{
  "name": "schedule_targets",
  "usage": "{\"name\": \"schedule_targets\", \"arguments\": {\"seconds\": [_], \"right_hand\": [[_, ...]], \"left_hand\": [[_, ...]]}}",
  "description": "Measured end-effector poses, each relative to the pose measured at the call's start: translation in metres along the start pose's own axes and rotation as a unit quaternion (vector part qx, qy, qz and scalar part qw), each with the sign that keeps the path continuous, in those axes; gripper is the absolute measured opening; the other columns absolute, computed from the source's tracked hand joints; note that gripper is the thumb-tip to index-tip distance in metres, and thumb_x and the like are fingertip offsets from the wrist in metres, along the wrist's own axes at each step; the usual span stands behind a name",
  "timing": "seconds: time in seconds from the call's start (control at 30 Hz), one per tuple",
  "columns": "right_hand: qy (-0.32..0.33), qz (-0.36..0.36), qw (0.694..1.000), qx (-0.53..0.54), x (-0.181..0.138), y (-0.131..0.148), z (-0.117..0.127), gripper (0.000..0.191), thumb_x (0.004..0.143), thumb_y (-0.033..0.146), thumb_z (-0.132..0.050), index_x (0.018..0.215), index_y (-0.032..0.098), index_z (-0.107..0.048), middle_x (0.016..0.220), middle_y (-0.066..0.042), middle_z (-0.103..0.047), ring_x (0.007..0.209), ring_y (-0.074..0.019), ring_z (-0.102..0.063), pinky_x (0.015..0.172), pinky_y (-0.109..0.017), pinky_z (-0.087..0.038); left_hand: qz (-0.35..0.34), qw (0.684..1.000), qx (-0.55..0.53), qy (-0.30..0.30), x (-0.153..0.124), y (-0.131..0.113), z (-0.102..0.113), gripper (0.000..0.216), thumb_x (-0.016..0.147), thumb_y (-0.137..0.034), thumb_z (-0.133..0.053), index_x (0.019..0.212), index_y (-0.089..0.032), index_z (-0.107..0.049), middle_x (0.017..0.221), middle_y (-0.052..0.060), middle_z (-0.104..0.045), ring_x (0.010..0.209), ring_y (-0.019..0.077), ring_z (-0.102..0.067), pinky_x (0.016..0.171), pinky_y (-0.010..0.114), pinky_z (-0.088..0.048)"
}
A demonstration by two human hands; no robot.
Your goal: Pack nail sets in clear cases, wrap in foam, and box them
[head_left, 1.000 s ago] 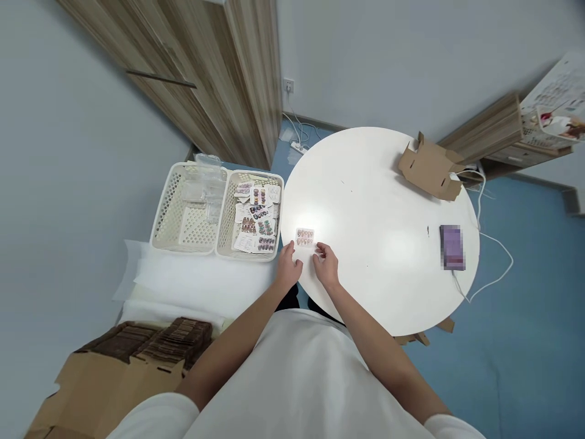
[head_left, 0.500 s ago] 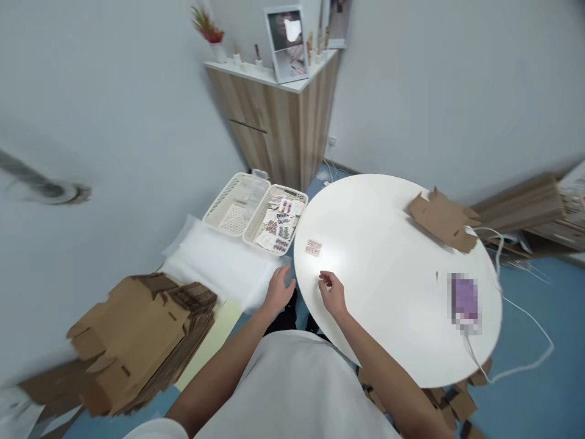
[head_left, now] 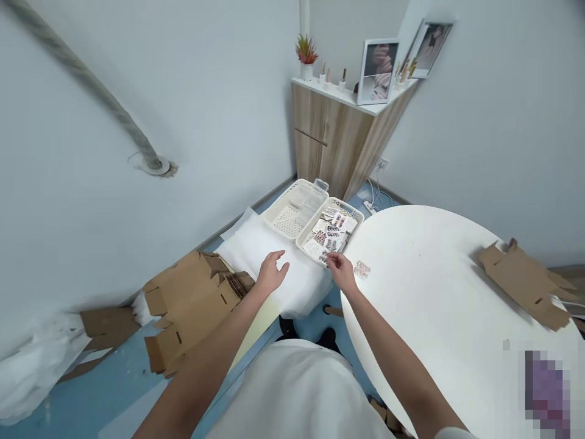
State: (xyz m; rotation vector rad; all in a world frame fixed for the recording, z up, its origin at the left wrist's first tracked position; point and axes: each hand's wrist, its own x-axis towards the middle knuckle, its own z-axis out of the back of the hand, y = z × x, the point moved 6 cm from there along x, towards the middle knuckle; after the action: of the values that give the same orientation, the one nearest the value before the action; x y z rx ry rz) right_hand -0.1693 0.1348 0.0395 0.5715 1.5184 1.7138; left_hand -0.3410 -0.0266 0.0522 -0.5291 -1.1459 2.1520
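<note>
My left hand [head_left: 271,272] hovers over a stack of white sheets [head_left: 256,244], its thumb and fingers apart and nothing in them. My right hand [head_left: 340,271] is at the near edge of a cream basket [head_left: 301,244], between it and the round table. Its thumb and fingertips are pinched together beside the nearest cards; whether they hold one is too small to tell. Several cards of press-on nails [head_left: 333,233] lie in the basket, in mixed colours. One small pink nail set [head_left: 362,269] lies on the white round table [head_left: 411,274], just right of my right hand.
A second cream basket [head_left: 280,223] with clear plastic pieces [head_left: 311,200] stands to the left. Flattened cardboard boxes [head_left: 192,305] are stacked at the left. On the table lie a cardboard box [head_left: 521,277] and a pixelated purple item [head_left: 546,384]. A wooden cabinet [head_left: 333,134] fills the corner.
My view has turned left. My right hand has moved from above the table to the basket of nail cards. My left hand has shifted left over the white sheets, still open.
</note>
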Motion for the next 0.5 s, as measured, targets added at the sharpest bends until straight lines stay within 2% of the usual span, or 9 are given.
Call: {"name": "schedule_targets", "arguments": {"seconds": [0.07, 0.17, 0.27, 0.37, 0.5], "right_hand": [[0.013, -0.003, 1.000, -0.009, 0.017, 0.003, -0.016, 0.029, 0.070, 0.033, -0.053, 0.093, 0.016, -0.056, 0.081, -0.006, -0.063, 0.071, -0.0159, -0.059, 0.069, -0.033, -0.049], [0.017, -0.008, 0.999, -0.049, 0.042, 0.004, -0.032, 0.028, 0.070, 0.028, -0.052, 0.095, 0.016, -0.056, 0.087, -0.007, -0.063, 0.077, -0.0166, -0.059, 0.072, -0.034, -0.049], [0.006, 0.005, 0.995, -0.104, 0.072, 0.010, -0.037, 0.028, 0.070, 0.019, -0.046, 0.096, 0.017, -0.056, 0.092, -0.006, -0.063, 0.084, -0.0166, -0.059, 0.079, -0.036, -0.047], [0.017, 0.027, 0.987, -0.160, 0.108, 0.020, -0.041, 0.038, 0.068, 0.010, -0.041, 0.103, 0.018, -0.054, 0.099, -0.006, -0.062, 0.090, -0.0158, -0.059, 0.083, -0.034, -0.045], [0.085, 0.056, 0.962, -0.252, 0.161, 0.030, -0.055, 0.053, 0.067, 0.005, -0.038, 0.118, 0.017, -0.044, 0.109, -0.008, -0.059, 0.096, -0.0160, -0.057, 0.085, -0.032, -0.044]], "left_hand": [[0.033, 0.998, -0.053, 0.000, 0.015, 0.009, 0.007, 0.037, 0.070, -0.024, -0.058, 0.106, -0.020, -0.054, 0.108, 0.009, -0.055, 0.100, 0.0205, -0.054, 0.082, 0.037, -0.046], [0.096, 0.984, -0.149, 0.016, 0.039, 0.020, 0.004, 0.040, 0.068, -0.022, -0.061, 0.107, -0.018, -0.053, 0.107, 0.011, -0.057, 0.097, 0.0194, -0.056, 0.083, 0.037, -0.045], [0.151, 0.964, -0.217, 0.040, 0.066, 0.026, -0.010, 0.048, 0.067, -0.018, -0.061, 0.113, -0.017, -0.048, 0.113, 0.014, -0.055, 0.101, 0.0196, -0.055, 0.087, 0.036, -0.042], [0.200, 0.942, -0.264, 0.047, 0.096, 0.028, -0.030, 0.053, 0.067, -0.016, -0.060, 0.117, -0.018, -0.043, 0.121, 0.015, -0.049, 0.109, 0.0209, -0.050, 0.089, 0.035, -0.041], [0.279, 0.896, -0.342, 0.042, 0.137, 0.037, -0.058, 0.035, 0.074, -0.028, -0.052, 0.107, -0.020, -0.049, 0.120, 0.012, -0.050, 0.112, 0.0194, -0.047, 0.087, 0.032, -0.042]]}}
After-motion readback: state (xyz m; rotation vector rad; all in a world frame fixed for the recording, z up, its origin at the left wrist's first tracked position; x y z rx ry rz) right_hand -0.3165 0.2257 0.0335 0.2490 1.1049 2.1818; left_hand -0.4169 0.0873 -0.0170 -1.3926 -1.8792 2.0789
